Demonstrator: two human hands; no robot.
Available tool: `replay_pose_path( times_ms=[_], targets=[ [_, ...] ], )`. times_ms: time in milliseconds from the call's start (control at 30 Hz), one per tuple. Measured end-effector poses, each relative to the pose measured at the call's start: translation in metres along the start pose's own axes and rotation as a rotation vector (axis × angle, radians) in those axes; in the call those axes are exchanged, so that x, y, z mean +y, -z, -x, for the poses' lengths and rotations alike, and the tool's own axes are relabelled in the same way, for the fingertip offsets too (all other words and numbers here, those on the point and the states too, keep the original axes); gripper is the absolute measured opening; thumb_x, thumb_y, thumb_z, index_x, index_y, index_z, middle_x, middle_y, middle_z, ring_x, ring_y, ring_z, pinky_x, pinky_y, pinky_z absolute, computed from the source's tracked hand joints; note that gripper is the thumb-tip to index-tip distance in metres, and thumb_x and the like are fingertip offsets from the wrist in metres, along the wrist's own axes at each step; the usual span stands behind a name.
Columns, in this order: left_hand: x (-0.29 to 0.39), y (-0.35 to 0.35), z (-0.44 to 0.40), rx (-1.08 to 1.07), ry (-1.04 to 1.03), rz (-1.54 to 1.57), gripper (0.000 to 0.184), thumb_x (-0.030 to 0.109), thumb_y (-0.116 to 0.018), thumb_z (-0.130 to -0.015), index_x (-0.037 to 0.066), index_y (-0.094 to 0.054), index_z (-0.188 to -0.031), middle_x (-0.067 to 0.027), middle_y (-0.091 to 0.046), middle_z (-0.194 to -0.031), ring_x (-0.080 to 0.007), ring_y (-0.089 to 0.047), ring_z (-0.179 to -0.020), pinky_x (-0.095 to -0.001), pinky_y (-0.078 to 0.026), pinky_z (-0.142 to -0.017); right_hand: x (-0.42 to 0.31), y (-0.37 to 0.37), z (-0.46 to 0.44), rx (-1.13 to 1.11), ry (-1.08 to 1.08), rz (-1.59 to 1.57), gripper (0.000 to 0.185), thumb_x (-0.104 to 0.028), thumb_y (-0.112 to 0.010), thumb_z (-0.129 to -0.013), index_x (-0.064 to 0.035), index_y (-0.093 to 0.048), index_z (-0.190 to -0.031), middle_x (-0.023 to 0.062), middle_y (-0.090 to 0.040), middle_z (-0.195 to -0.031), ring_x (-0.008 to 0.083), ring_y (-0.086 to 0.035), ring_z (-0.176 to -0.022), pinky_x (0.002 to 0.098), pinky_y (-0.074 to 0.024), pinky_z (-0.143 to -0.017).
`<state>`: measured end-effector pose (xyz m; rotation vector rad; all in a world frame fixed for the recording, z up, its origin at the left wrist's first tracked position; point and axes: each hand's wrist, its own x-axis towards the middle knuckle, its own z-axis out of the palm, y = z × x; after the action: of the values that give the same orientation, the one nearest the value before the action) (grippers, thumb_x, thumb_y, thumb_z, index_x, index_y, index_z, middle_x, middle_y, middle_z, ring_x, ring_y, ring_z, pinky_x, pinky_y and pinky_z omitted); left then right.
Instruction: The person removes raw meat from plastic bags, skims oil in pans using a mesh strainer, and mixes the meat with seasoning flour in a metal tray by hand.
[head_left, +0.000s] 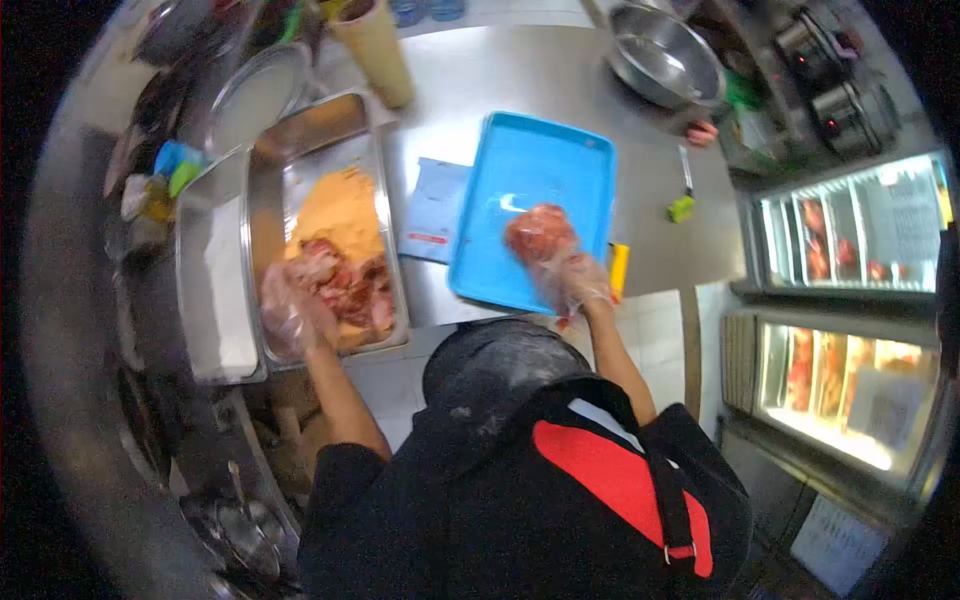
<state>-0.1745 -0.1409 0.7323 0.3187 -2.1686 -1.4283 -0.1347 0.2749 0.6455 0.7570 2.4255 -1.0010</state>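
Observation:
My left hand [292, 308], in a clear plastic glove, is at the near left of a deep steel tray [300, 122]. It touches several pieces of raw red meat [352, 288] that lie on orange powder [340, 215]; blur hides how its fingers are bent. Over the near part of a blue plastic tray [505, 180], my right hand [582, 282], also gloved, grips a lump of raw meat [541, 234]. The lump is smeared by motion, and its underside is hidden.
A second steel tray with white powder [228, 290] adjoins on the left. A grey-blue packet [435, 205] lies between the trays. Farther off are a pale cylinder [375, 50], a steel bowl [665, 60] and a green-ended utensil [682, 205]. Another person's hand [702, 133] shows at the right edge.

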Motion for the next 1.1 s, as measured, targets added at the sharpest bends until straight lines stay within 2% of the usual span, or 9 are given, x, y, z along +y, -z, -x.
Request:
replay_pose_path(
  times_ms=[167,200,300,400,467,633,767,867,1100],
  targets=[
    [0.08,-0.051,0.016,0.201,0.144,0.495,0.023,0.019,-0.052,-0.089,0.001,-0.062,-0.1,-0.0108,-0.063,-0.09,-0.023,-0.061,-0.093,-0.0296,-0.047,-0.082,0.061,-0.004,-0.002,-0.071,0.262,-0.937,0.015,-0.014,-0.065,-0.082,-0.0024,-0.059,-0.089,0.0067,-0.063,-0.076,0.0141,-0.06,-0.066,0.0291,-0.0499,-0.058],
    [0.101,-0.057,0.021,0.159,0.348,0.337,0.026,0.02,-0.052,-0.089,0.001,-0.061,-0.104,-0.0111,-0.063,-0.091,-0.0238,-0.06,-0.093,-0.0299,-0.048,-0.082,0.06,0.0,0.003,-0.014,0.241,-1.065,0.008,-0.003,-0.063,-0.082,-0.0026,-0.056,-0.087,0.0063,-0.061,-0.074,0.0121,-0.058,-0.065,0.0268,-0.0497,-0.059],
    [0.081,-0.079,0.047,-0.481,-0.101,-0.069,0.042,0.034,-0.052,-0.091,0.0,-0.055,-0.115,-0.0142,-0.061,-0.107,-0.0267,-0.061,-0.094,-0.0319,-0.05,-0.079,0.048,0.018,0.023,-0.08,0.374,-1.48,0.016,-0.003,-0.065,-0.081,-0.0008,-0.055,-0.094,0.0059,-0.062,-0.08,0.0121,-0.06,-0.072,0.0255,-0.051,-0.064],
    [0.06,-0.133,0.095,-0.949,0.547,0.771,0.052,0.04,-0.052,-0.09,-0.001,-0.05,-0.122,-0.0158,-0.059,-0.113,-0.0288,-0.062,-0.093,-0.0361,-0.053,-0.077,-0.014,0.047,0.062,0.101,0.375,-1.305,0.029,-0.008,-0.072,-0.077,0.0004,-0.058,-0.101,0.0077,-0.062,-0.093,0.0146,-0.06,-0.081,0.025,-0.0498,-0.072],
    [0.086,-0.15,0.108,-1.277,0.922,0.876,0.053,0.038,-0.056,-0.09,0.0,-0.047,-0.125,-0.0161,-0.058,-0.115,-0.028,-0.062,-0.096,-0.0393,-0.054,-0.082,-0.054,0.049,0.086,0.112,0.533,-1.226,0.025,-0.009,-0.072,-0.077,-0.0018,-0.059,-0.098,0.0068,-0.062,-0.096,0.0148,-0.06,-0.084,0.026,-0.0495,-0.075],
    [0.095,-0.164,0.103,-1.01,0.976,1.144,0.046,0.03,-0.058,-0.09,0.001,-0.047,-0.124,-0.0144,-0.057,-0.115,-0.0231,-0.062,-0.097,-0.0367,-0.055,-0.081,-0.072,0.065,0.098,-0.019,0.878,-0.613,0.021,-0.007,-0.073,-0.074,-0.0046,-0.061,-0.091,0.0073,-0.062,-0.1,0.0143,-0.057,-0.096,0.0305,-0.0489,-0.08],
    [0.099,-0.164,0.097,-0.922,0.715,0.89,0.039,0.017,-0.064,-0.087,-0.001,-0.05,-0.118,-0.0124,-0.058,-0.11,-0.021,-0.062,-0.094,-0.034,-0.055,-0.079,-0.083,0.032,0.104,0.103,0.582,-1.101,0.023,-0.01,-0.073,-0.073,-0.0049,-0.062,-0.092,0.0061,-0.064,-0.093,0.0141,-0.06,-0.091,0.0312,-0.0484,-0.077],
    [0.087,-0.17,0.107,-0.816,0.544,0.733,0.031,0.01,-0.065,-0.086,-0.003,-0.054,-0.112,-0.0119,-0.061,-0.104,-0.0197,-0.063,-0.089,-0.0311,-0.055,-0.076,-0.106,0.041,0.115,0.434,0.89,-0.375,0.028,-0.012,-0.072,-0.076,-0.0046,-0.061,-0.1,0.0047,-0.065,-0.092,0.0143,-0.059,-0.091,0.0316,-0.0485,-0.078],
    [0.105,-0.149,0.096,-0.818,0.735,0.731,0.025,0.016,-0.064,-0.087,-0.003,-0.059,-0.102,-0.0085,-0.064,-0.095,-0.0158,-0.063,-0.081,-0.029,-0.054,-0.073,-0.092,0.036,0.109,-0.08,0.522,-0.96,0.024,-0.013,-0.068,-0.08,-0.0039,-0.061,-0.102,0.0004,-0.06,-0.087,0.011,-0.056,-0.082,0.0264,-0.0465,-0.076]
  ],
)
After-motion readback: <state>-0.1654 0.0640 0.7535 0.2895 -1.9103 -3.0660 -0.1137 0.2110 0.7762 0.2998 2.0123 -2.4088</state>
